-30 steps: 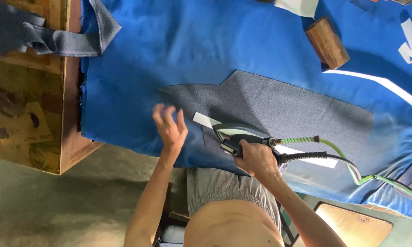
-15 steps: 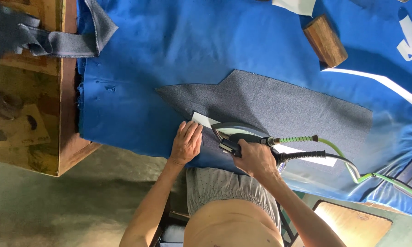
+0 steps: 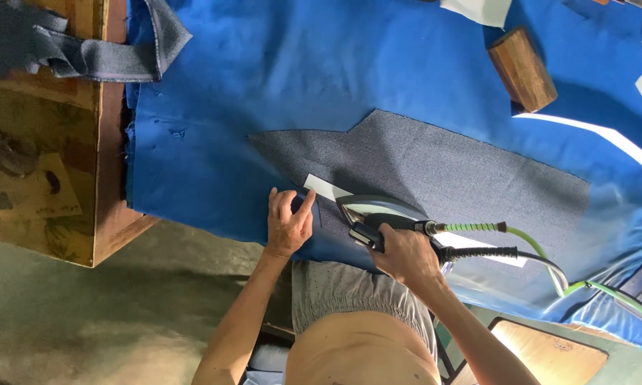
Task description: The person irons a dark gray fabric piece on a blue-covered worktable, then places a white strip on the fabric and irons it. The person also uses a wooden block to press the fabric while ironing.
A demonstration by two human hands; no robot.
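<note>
Head view: a person is pressing a grey fabric piece (image 3: 435, 167) with a steam iron (image 3: 378, 214) on a blue-covered table (image 3: 278, 78).

Right hand (image 3: 405, 255) is clenching the iron's handle, the iron sitting on the near edge of the grey piece, over a white strip (image 3: 327, 188); green and black hoses (image 3: 528, 246) are trailing off to the right. Left hand (image 3: 287, 222) is lying loosely curled on the cloth, grasping nothing, fingertips touching the strip's end just beside the iron. A wooden block (image 3: 523, 68) is lying well apart at the far side, and grey scraps (image 3: 85, 53) are draping over the wooden bench (image 3: 64, 178) at left.
</note>
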